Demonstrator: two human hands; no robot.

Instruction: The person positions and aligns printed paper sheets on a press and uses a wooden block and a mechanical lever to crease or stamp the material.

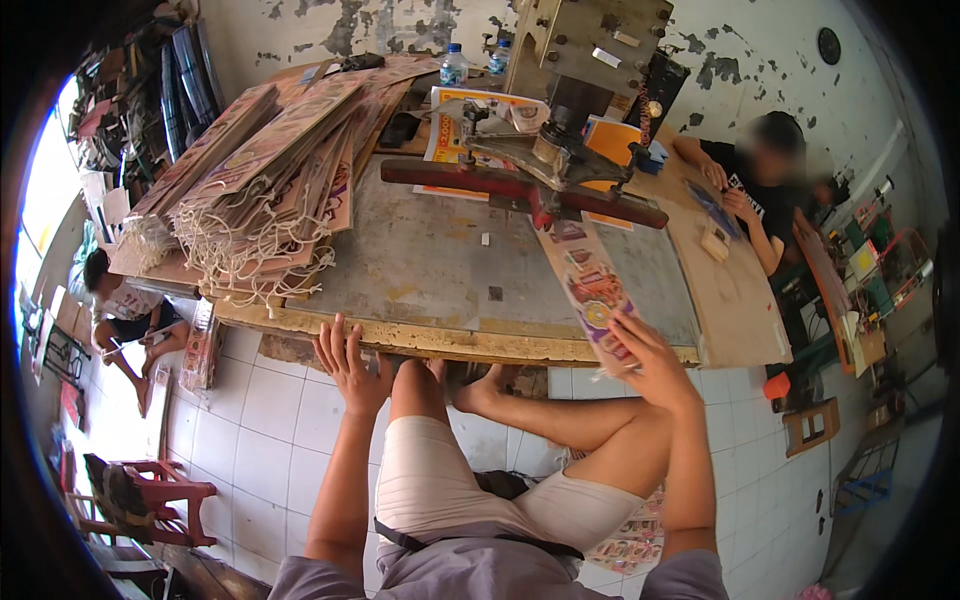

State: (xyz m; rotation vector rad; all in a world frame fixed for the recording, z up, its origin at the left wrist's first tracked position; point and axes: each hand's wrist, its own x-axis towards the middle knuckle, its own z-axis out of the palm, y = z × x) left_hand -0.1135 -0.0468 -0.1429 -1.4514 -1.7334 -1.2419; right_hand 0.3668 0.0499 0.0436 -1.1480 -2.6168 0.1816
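Note:
My right hand (650, 362) grips the near end of a long printed packaging strip (583, 270) in pink and purple. The strip slants across the grey metal tabletop (420, 250), and its far end passes under the red crossbar (470, 182) of a heavy press (565, 140). Against the wooden front edge (450, 338) of the table rests my left hand (352, 368), fingers spread and nothing held. To its upper left lies a thick stack of similar printed strips (270, 160), with tangled white strings (255, 250) hanging from their near ends.
Two water bottles (454, 66) and orange printed sheets (450, 125) stand or lie around the press. A person in black (765, 165) works at the right end of the table. Another person (135, 310) sits low at the left, beyond a red plastic stool (165, 500).

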